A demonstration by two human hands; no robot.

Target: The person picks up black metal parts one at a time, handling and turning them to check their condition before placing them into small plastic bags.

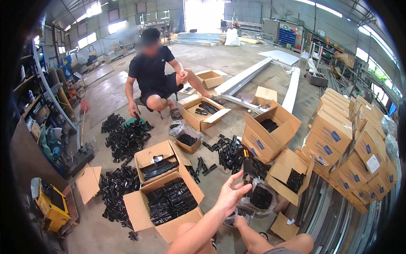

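Observation:
Stretching forward from the lower edge, my left hand has its fingers curved around a black part that stands upright at their tips. Beside that part's top is a narrow orange piece; I cannot tell whether the two are joined. Low and close to my legs, my right hand is closed at the edge of a clear plastic bag, and its fingertips are hidden. Just ahead of it lies an open plastic bag of small black parts. Loose black parts are heaped beyond my left hand.
Open cartons of black parts stand left and right. A co-worker sits ahead, one hand at another black heap. Stacked cartons and long metal profiles lie rightward. A yellow case stands left; a white frame lies beyond.

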